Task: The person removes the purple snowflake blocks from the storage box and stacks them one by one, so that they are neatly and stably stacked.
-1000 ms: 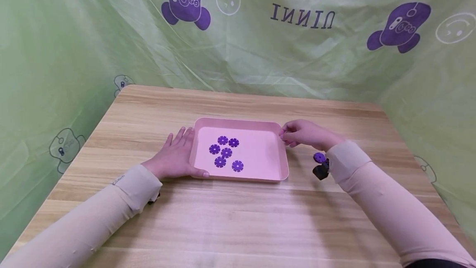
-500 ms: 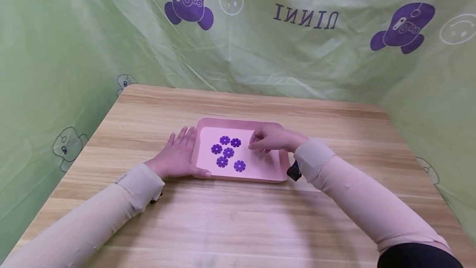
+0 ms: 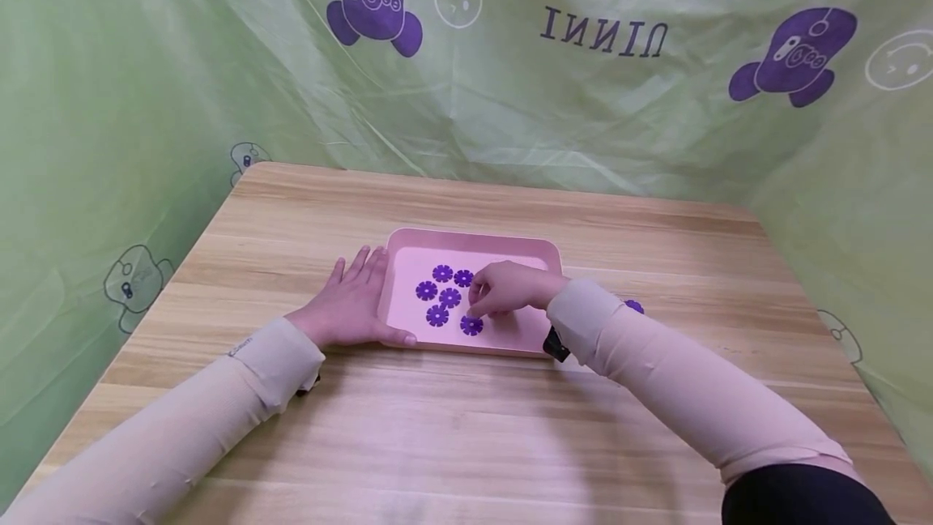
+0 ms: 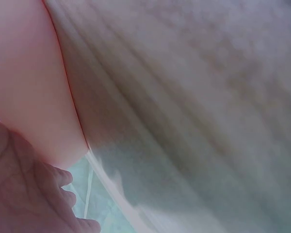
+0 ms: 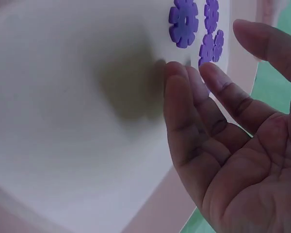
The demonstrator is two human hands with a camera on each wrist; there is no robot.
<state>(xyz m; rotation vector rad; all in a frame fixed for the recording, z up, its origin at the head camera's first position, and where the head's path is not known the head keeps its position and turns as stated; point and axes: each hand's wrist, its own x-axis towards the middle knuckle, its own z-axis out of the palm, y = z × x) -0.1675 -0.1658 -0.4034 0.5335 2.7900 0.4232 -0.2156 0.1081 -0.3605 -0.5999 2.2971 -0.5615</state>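
Note:
In the head view, a pink tray [image 3: 474, 243] lies on the wooden table, with several purple notched plastic discs [image 3: 449, 297] flat inside its left half. Fingers spread, my left hand [image 3: 353, 302] rests along the tray's left side, its thumb at the front rim. The left wrist view shows part of that hand [image 4: 24, 189] beside a smooth pink surface. Over the middle of the tray is my right hand [image 3: 506, 288], close to the rightmost discs. In the right wrist view its thumb stands apart from its loosely bent fingers [image 5: 179, 107], and nothing is visible between them.
One more purple disc [image 3: 633, 305] lies on the table right of the tray, partly hidden by the right sleeve [image 3: 656, 355]. The wooden table [image 3: 452, 436] extends around the tray. A green printed cloth [image 3: 496, 104] hangs behind and at both sides.
My right hand has moved left from the tray's right rim to over its middle, near the discs. My left hand stays at the tray's left side, and the discs lie as before.

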